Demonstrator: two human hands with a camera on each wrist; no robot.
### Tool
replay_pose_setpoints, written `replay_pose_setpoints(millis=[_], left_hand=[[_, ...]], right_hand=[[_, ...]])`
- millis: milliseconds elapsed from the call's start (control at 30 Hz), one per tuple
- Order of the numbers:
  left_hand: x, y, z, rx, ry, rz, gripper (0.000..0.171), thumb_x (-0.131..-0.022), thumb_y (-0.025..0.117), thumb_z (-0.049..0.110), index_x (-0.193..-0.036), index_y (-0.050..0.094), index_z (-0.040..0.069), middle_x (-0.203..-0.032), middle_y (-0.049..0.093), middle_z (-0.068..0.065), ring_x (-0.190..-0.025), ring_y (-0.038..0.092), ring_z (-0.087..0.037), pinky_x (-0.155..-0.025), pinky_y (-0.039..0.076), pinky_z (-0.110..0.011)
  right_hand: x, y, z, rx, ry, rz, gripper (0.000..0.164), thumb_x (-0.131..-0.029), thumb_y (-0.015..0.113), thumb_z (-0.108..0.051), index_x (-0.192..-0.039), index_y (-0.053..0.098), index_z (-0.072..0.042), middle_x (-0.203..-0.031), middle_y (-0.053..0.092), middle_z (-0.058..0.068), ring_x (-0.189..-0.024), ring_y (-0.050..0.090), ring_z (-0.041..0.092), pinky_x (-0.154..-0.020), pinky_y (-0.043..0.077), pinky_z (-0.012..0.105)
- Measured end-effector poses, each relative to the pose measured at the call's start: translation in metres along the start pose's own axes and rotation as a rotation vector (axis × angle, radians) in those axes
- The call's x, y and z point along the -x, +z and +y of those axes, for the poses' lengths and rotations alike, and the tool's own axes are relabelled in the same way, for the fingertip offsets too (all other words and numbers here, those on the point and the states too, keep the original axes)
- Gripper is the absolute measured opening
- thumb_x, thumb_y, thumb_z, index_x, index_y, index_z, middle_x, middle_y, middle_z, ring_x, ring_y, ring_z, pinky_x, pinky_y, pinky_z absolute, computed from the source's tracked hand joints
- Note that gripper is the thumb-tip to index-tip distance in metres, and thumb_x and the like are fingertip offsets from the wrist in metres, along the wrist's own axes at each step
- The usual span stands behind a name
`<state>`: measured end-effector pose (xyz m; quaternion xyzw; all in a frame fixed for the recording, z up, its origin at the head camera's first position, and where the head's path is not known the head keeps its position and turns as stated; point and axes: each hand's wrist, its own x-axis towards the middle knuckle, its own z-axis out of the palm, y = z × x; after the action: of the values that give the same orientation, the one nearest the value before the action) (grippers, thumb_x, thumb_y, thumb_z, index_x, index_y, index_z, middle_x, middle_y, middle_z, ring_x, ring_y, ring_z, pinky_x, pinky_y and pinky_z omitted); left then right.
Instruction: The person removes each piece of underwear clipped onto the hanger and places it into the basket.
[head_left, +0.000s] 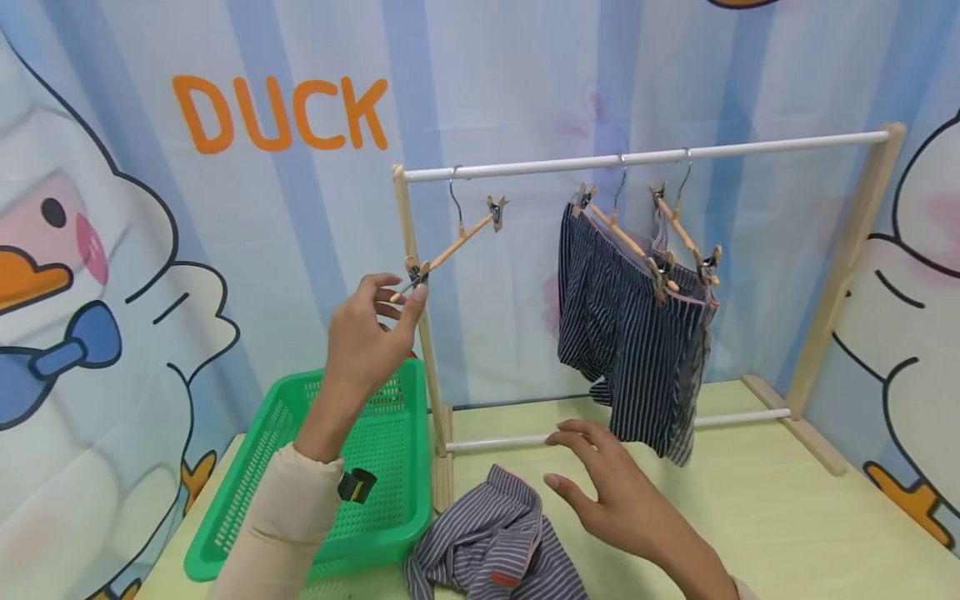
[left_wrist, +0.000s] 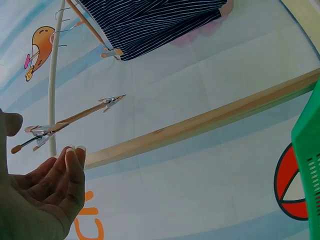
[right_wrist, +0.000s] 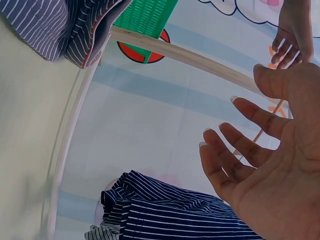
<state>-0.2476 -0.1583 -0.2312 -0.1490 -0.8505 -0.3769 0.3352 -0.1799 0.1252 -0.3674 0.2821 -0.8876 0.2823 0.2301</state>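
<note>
A wooden clip hanger [head_left: 461, 242] with metal clips hangs bare at the rod's left end. My left hand [head_left: 371, 329] is raised at its near end, thumb and fingers spread either side of the clip [left_wrist: 42, 132] in the left wrist view. My right hand [head_left: 618, 492] hovers over the table, fingers apart and loosely bent, holding nothing. Below and left of it lie crumpled grey striped shorts [head_left: 487, 533] with a reddish label. Dark navy striped shorts [head_left: 630, 325] hang from a second hanger, right of the bare one.
The rack has a white top rod [head_left: 525, 167], wooden side posts [head_left: 847, 275] and a low white bar [head_left: 495, 443]. A third hanger [head_left: 678, 221] holds grey striped clothing behind the navy shorts. A green plastic basket [head_left: 420, 467] stands left on the pale yellow table [head_left: 787, 533].
</note>
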Motion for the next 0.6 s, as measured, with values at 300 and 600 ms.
replay_pose_setpoints(millis=[300,600], left_hand=[[0.008,0.007,-0.007,-0.006,-0.066,-0.087,0.058,-0.096,0.052,0.053,-0.134,0.051,0.009,-0.111,0.069,-0.01,-0.096,0.068,-0.026,-0.078,0.057,-0.042],[0.019,0.017,-0.012,-0.039,-0.142,-0.196,0.068,-0.093,0.049,0.063,-0.138,0.047,0.012,-0.117,0.067,-0.007,-0.103,0.066,-0.025,-0.085,0.055,-0.044]], right_hand=[[-0.001,0.0,0.001,0.007,-0.006,0.016,0.036,-0.09,0.07,-0.026,-0.122,0.06,-0.014,-0.129,0.056,0.007,-0.124,0.053,0.029,-0.1,0.045,0.053],[-0.002,-0.005,0.002,-0.013,0.026,0.041,0.04,-0.091,0.07,-0.026,-0.127,0.056,-0.013,-0.128,0.056,0.002,-0.123,0.053,0.024,-0.1,0.045,0.05]])
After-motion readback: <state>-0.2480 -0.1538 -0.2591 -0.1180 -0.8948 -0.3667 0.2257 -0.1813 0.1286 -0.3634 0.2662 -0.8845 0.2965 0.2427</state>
